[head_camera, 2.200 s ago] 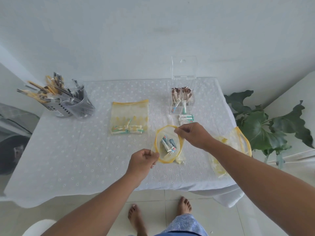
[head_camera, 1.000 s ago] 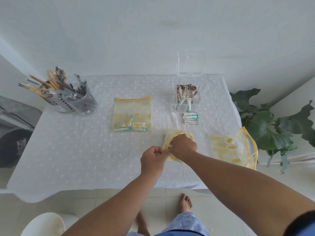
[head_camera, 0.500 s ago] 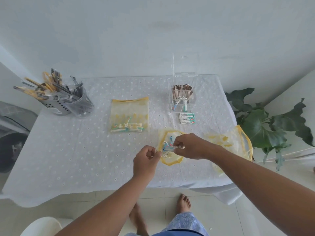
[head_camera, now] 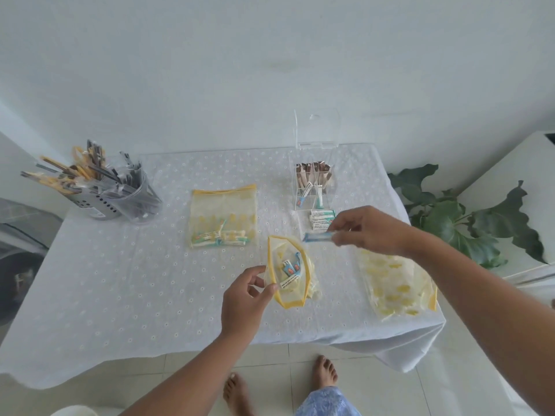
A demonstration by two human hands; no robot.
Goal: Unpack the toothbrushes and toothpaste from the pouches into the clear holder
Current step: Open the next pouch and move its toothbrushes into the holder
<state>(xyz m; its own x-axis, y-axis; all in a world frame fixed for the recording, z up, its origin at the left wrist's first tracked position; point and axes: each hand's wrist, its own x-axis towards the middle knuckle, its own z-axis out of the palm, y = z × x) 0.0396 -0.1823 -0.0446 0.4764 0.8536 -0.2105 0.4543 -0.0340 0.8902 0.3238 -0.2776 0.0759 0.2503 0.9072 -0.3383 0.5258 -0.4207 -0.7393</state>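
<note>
Since half a second ago the right hand [head_camera: 365, 232] has lifted out of the open yellow-trimmed clear pouch [head_camera: 289, 274] and now hovers above the table, between that pouch and the clear acrylic holder [head_camera: 315, 187], its fingers pinched shut around a small blue-and-white toothpaste tube [head_camera: 318, 236] held roughly level. The left hand [head_camera: 244, 298] stays at the pouch's near left rim, thumb and fingers closed on the yellow edge and keeping the mouth spread wide; several more small tubes lie inside it.

Just beyond the raised tube, a short stack of white-and-green toothpaste boxes [head_camera: 322, 218] rests on the cloth, touching or nearly touching the holder's front wall. The holder stands toward the far right of the white eyelet tablecloth [head_camera: 120, 265], its hinged lid [head_camera: 317, 129] tipped up behind it, brown-wrapped items upright in its back compartments and two tubes leaning in the front ones.

A flat, closed yellow-patterned pouch [head_camera: 223, 216] with contents along its lower edge lies left of the holder, well apart from both hands. Another yellow-patterned pouch [head_camera: 396, 283] lies under the right forearm, close to the table's right edge. Two grey and clear cups of wrapped utensils [head_camera: 120, 196] sit at the far left corner. The cloth between the open pouch and the holder is bare apart from the boxes. A green leafy plant [head_camera: 462, 223] stands off the right edge.
</note>
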